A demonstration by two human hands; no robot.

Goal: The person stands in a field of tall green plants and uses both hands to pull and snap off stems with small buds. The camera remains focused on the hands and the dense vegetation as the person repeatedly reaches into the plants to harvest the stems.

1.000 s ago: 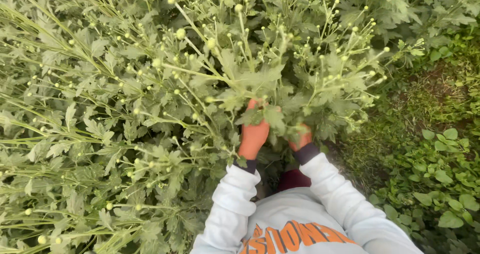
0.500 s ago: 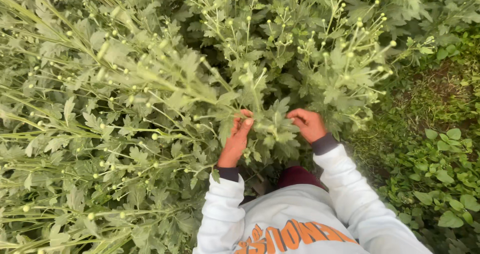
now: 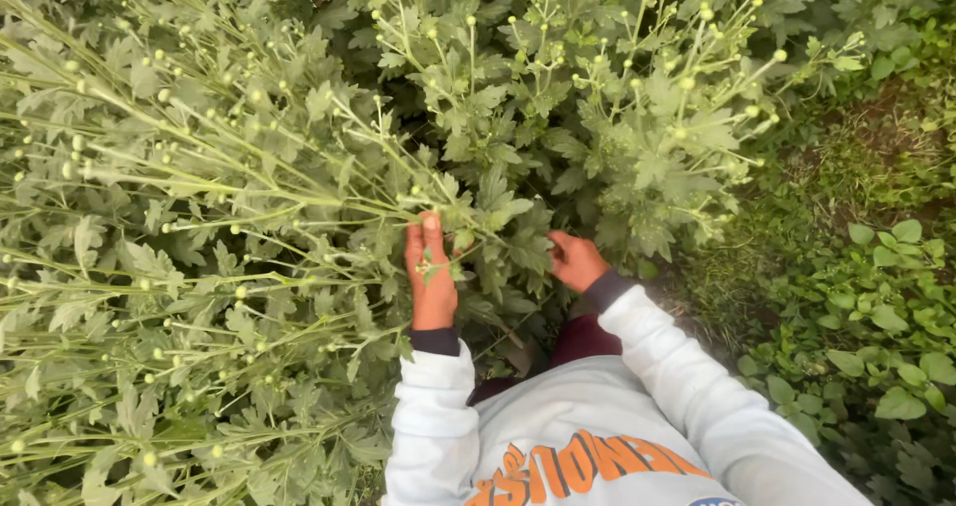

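Left hand [image 3: 431,272]: grip closed around a leafy stem [image 3: 299,202] that leans leftward, fingers up. Right hand [image 3: 575,260]: partly buried in the leaves [image 3: 518,242] just beside it; grip state cannot be determined. Budded plants [image 3: 617,88] surround both hands. Weeds [image 3: 876,297] lie right.

Green leaves [image 3: 249,217], pale-green buds [image 3: 682,83], white sleeves [image 3: 657,367] with seemingly dark cuffs [image 3: 434,341].

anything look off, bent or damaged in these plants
The long budded green stems on the left lean nearly flat toward the left edge, while those ahead stand upright. The left hand is among their leaves; the right hand touches nearby foliage. No torn or broken parts are visible.
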